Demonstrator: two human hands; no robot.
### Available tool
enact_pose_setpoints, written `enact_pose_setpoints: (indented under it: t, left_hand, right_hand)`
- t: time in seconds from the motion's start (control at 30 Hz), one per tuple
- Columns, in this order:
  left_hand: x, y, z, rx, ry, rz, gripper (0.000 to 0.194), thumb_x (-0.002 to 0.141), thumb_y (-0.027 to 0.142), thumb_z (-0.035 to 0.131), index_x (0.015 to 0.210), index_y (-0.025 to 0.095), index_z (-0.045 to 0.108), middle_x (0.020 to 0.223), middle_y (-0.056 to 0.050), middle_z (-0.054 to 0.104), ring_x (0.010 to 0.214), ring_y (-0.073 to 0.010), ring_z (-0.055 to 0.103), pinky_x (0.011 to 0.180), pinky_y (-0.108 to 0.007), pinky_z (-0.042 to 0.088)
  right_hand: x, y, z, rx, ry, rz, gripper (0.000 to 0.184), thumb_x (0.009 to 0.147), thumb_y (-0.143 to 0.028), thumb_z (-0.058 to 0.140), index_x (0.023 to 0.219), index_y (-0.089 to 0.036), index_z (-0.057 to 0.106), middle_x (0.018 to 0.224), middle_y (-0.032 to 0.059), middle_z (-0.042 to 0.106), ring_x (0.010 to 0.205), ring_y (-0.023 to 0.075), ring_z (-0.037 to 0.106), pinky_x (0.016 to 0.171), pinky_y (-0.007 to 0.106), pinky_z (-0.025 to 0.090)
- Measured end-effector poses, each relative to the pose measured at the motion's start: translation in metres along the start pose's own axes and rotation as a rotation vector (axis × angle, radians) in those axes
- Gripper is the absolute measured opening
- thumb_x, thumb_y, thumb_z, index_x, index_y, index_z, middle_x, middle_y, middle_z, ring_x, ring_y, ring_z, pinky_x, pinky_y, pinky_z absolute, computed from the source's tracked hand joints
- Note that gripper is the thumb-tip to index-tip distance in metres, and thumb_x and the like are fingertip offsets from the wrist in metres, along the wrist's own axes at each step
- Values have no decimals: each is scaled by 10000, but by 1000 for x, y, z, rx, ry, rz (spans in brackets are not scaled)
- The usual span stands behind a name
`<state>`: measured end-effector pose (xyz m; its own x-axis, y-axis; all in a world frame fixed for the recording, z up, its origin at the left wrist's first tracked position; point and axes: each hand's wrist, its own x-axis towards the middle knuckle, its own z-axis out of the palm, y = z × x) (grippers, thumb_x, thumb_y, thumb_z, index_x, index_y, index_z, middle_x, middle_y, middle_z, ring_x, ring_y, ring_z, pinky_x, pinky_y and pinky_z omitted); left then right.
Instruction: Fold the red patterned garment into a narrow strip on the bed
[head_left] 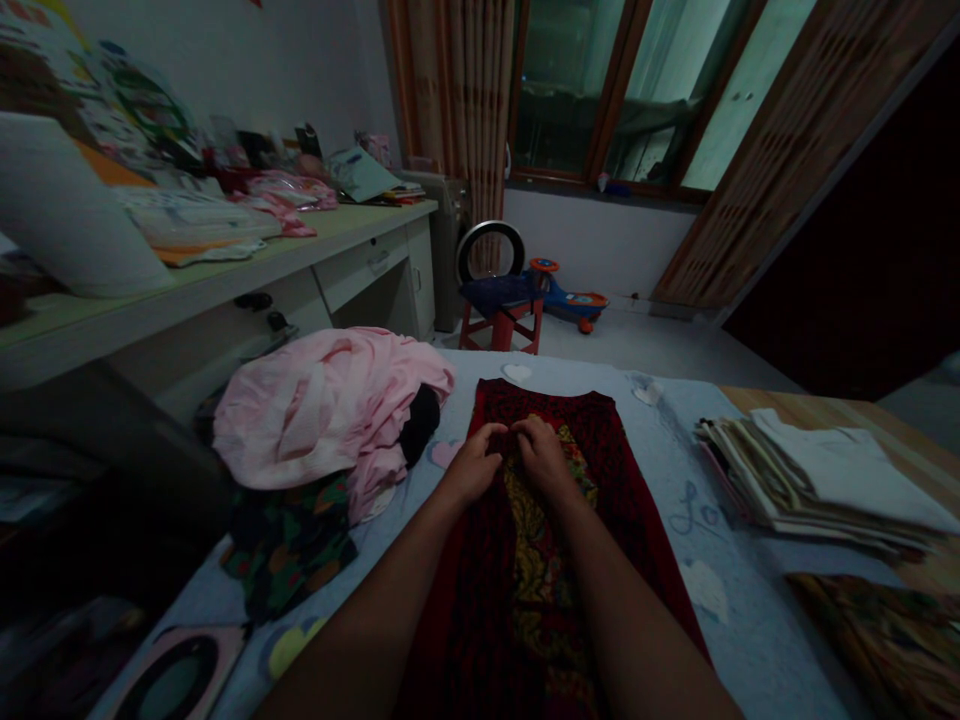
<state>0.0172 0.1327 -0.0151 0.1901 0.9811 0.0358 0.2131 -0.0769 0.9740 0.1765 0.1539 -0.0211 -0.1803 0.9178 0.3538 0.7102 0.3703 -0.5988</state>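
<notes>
A dark red patterned garment lies flat on a pale blue bedsheet, with a yellow floral panel down its middle. My left hand and my right hand sit side by side near its upper end, fingers pinching the red cloth. To the left of my left hand lies a crumpled pink garment on top of a dark floral cloth. A stack of folded clothes sits to the right, with a folded patterned cloth nearer me.
A white desk with drawers runs along the left, covered with papers and packets. Ahead stand a red stool and a blue and orange toy ride-on car. A wooden surface lies beyond the sheet's right side.
</notes>
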Motion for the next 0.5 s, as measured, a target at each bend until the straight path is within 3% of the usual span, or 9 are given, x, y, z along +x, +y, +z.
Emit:
enact_pose_setpoints:
  t: [0.23, 0.5]
  left_hand:
    - [-5, 13, -2, 164, 70, 4, 339, 833, 138, 471, 1137, 169, 620, 1168, -72, 676, 1114, -200, 615, 1021, -353, 453]
    - [-10, 17, -7, 480, 31, 34, 556, 790, 79, 501, 1346, 76, 506, 1397, -142, 546, 1309, -217, 498, 1145, -334, 344]
  right_hand:
    - [-2, -6, 0, -142, -73, 48, 174, 896, -268, 536, 997, -215, 668, 1038, 78, 621, 1044, 224, 516, 945, 365, 377]
    - [-7, -14, -1, -262, -119, 48, 372, 809, -357, 639, 1153, -216, 620, 1154, 95, 567, 1133, 268, 457, 977, 407, 366]
